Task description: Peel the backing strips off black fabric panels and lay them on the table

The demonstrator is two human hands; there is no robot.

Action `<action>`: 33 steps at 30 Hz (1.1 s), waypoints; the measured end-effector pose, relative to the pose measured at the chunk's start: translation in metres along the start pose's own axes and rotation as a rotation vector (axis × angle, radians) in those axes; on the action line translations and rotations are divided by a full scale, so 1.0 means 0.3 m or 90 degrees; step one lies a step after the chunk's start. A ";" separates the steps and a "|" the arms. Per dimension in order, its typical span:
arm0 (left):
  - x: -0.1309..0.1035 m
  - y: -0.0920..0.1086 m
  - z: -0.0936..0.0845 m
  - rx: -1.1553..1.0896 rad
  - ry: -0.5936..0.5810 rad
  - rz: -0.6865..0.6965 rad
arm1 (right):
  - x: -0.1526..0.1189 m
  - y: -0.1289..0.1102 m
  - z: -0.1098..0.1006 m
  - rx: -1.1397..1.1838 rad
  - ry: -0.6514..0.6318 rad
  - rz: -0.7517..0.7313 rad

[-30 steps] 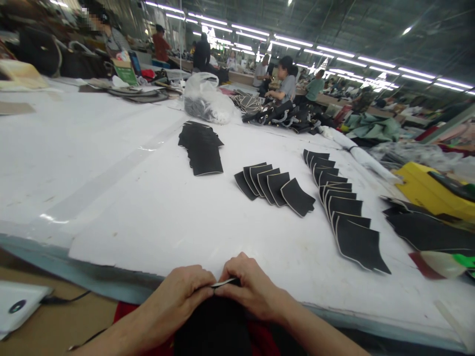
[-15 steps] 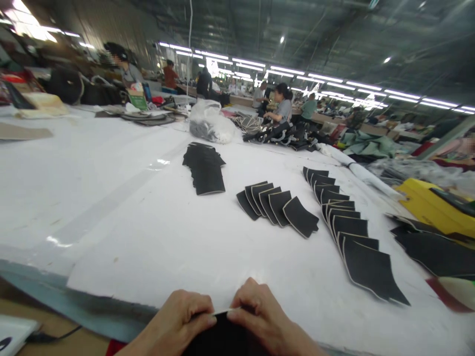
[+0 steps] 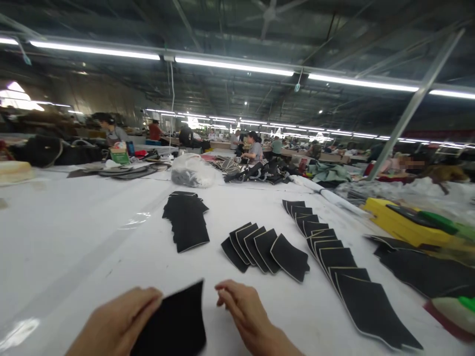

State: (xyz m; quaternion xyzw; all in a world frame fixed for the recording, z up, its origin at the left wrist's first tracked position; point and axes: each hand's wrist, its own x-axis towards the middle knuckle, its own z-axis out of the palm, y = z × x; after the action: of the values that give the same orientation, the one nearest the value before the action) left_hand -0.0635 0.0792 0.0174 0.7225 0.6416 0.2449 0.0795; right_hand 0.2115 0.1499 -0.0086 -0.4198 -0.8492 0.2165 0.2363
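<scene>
Your left hand (image 3: 115, 324): it grips a black piece (image 3: 174, 321) by its left side, low at the near edge of the white table (image 3: 74, 232).
Your right hand (image 3: 245, 314): it is let go and holds nothing, fingers loosely curled just beside the piece's right edge.
The black piece: it stands up a bit, tilted, one corner pointing up. It is not lying on the table yet.
Fan of pieces (image 3: 265, 249): a short fan lies near the middle of the table, each piece partly over the next, pale edges showing.
Long row (image 3: 334, 257): a longer line of the same pieces runs along the right side, from far back to the near edge.
Dark stack (image 3: 187, 222): a pile sits left of the fan, farther from you.
How to do it well: keep a soft but sure pinch so the piece does not bend. I think it helps to bring your right hand to the free edge, so both hands keep it flat.
Watch out: move low and slow near the fan. A bump could push the neat rows out of line.
Far end of the table: a clear bag (image 3: 193, 170) and other people at work, well apart from your hands.
</scene>
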 end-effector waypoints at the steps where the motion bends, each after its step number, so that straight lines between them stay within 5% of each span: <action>1: 0.052 -0.005 -0.044 0.102 0.067 0.002 | 0.047 0.008 -0.010 -0.075 0.039 0.019; 4: 0.220 -0.001 -0.124 0.345 0.144 -0.029 | 0.170 0.055 -0.013 -0.240 0.102 0.080; 6: 0.327 0.005 -0.106 0.359 0.154 -0.047 | 0.227 0.091 0.012 -0.293 0.113 0.107; 10: 0.467 -0.008 0.064 0.248 0.072 -0.048 | 0.279 0.136 0.072 -0.385 0.128 0.129; 13: 0.484 -0.013 0.182 0.137 0.030 -0.056 | 0.290 0.141 0.070 -0.425 0.112 0.093; 18: 0.388 0.068 0.211 -0.107 -0.033 -0.082 | 0.258 0.086 0.014 -0.439 0.029 0.024; 24: 0.193 0.202 0.208 -0.594 -0.222 -0.238 | 0.049 -0.135 0.111 -0.396 -0.060 -0.062; 28: 0.079 0.213 0.192 -0.680 -0.256 -0.280 | -0.044 -0.206 0.102 -0.279 -0.045 -0.115; 31: -0.002 0.206 0.156 -0.673 -0.276 -0.280 | -0.065 -0.168 0.017 -0.168 0.064 -0.014; 33: -0.059 0.210 0.138 -0.669 -0.291 -0.289 | -0.087 -0.128 -0.029 -0.063 0.030 0.089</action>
State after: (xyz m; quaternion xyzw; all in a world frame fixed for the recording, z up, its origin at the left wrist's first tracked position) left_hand 0.0103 0.0600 0.0039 0.4661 0.5397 0.3440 0.6108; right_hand 0.2070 0.1089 0.0144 -0.4940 -0.8217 0.1804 0.2197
